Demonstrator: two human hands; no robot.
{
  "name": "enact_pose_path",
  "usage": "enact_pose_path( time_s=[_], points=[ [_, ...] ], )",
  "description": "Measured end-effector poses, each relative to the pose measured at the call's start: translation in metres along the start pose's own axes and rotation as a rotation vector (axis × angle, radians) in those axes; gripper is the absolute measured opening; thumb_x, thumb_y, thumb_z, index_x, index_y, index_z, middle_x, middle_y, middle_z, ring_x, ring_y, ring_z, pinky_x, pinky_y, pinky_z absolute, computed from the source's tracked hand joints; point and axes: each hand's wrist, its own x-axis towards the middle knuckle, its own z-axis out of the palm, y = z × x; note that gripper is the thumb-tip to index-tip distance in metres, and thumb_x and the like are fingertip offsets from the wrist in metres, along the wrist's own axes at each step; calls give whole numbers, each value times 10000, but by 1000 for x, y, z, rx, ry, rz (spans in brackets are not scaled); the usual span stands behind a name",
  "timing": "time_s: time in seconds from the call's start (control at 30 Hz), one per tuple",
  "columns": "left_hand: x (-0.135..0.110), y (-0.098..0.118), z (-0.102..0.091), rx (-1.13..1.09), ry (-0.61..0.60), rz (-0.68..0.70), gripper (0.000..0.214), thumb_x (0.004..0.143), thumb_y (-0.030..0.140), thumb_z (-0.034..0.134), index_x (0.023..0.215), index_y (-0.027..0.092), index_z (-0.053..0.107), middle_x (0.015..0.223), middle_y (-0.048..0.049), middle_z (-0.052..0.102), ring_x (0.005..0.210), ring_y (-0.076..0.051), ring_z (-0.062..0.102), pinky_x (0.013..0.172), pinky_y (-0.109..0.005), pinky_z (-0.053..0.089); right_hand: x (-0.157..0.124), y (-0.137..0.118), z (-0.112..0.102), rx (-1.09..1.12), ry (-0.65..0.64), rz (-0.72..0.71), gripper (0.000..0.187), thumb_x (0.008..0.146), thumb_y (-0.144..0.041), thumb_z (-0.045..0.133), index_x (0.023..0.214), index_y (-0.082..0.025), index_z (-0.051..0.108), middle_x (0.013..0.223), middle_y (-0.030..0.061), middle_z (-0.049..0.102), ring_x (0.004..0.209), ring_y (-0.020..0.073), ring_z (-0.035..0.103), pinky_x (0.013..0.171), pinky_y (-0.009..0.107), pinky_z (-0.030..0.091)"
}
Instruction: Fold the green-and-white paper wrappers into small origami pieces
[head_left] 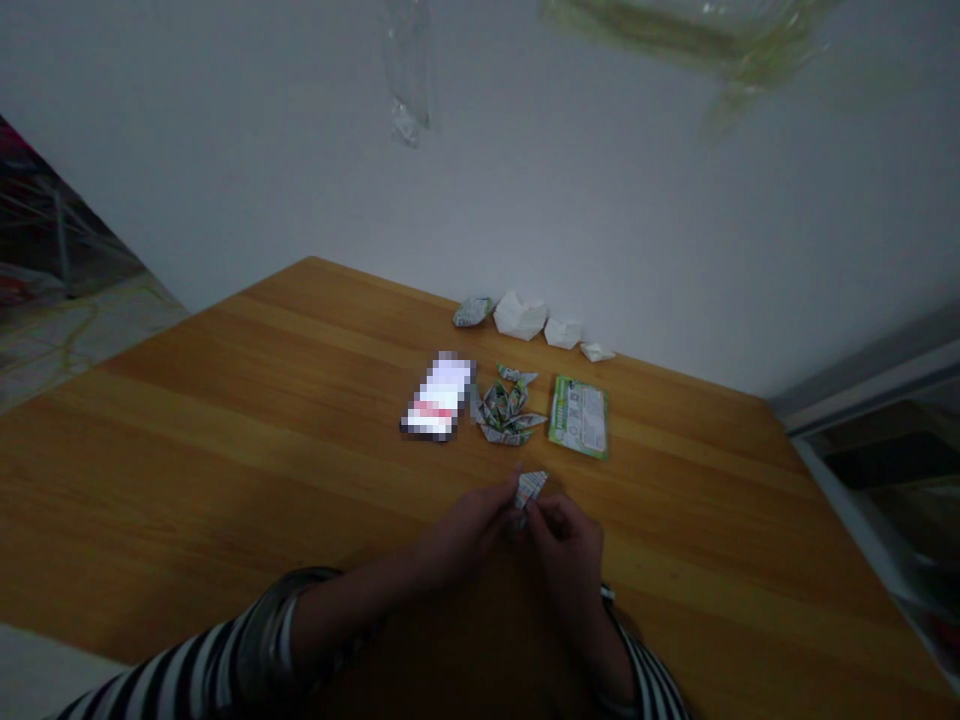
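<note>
Paper pieces lie between phone and packet.

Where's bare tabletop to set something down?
Table: bare left of the phone, and right of the printed packet. Crowded: between those two, full of folded pieces; behind, a row of folded paper; in front, left hand and right hand holding a paper piece.

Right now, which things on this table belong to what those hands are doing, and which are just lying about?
Belonging:
folded printed paper, held by the left hand and right hand
similar folded pieces just beyond, probably

Seemingly lying about:
lit phone
flat green-edged packet, though possibly spare material
white folded papers, back row
greyish folded piece, same row
</note>
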Motion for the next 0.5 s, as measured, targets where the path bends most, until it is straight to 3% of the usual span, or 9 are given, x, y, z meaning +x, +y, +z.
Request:
enact_pose_path(
  time_s=[0.2, 0.3, 0.43, 0.5],
  points=[
    [6, 3, -10, -134, -31, 19, 280, 925, 316, 408, 1084, 168, 583, 986, -42, 668, 871, -198, 603, 793, -292, 482, 10, 6, -6, 122, -213, -13, 221, 855, -306, 551, 956, -178, 700, 732, 39, 732, 587, 176, 671, 567, 273, 549],
    [6, 3, -11, -107, -27, 11, 315, 922, 325, 414, 1169, 173, 537, 957, -36, 656, 855, -192, 598, 784, -287, 480, 13, 8, -7, 65, -224, -80, 224, 850, -255, 552, 986, -191, 718, 784, 48, 746, 636, 186, 680, 602, 285, 552],
    [3, -2, -7, -3, -9, -12, 465, 925, 275, 358, 1380, 195, 315, 923, -36, 651, 788, -186, 597, 749, -301, 482, 15, 9, -6, 28, -210, -141, 252, 844, -187, 536, 1016, -198, 719, 809, 55, 752, 725, 201, 692, 683, 306, 554],
    [3, -6, -6, 6, 23, -23, 477, 902, 256, 381, 1369, 189, 314, 971, -51, 654, 819, -195, 603, 761, -307, 482, 13, 7, -3, 28, -214, -149, 268, 833, -168, 548, 1045, -197, 709, 910, 73, 752, 805, 212, 698, 733, 319, 555]
  ],
)
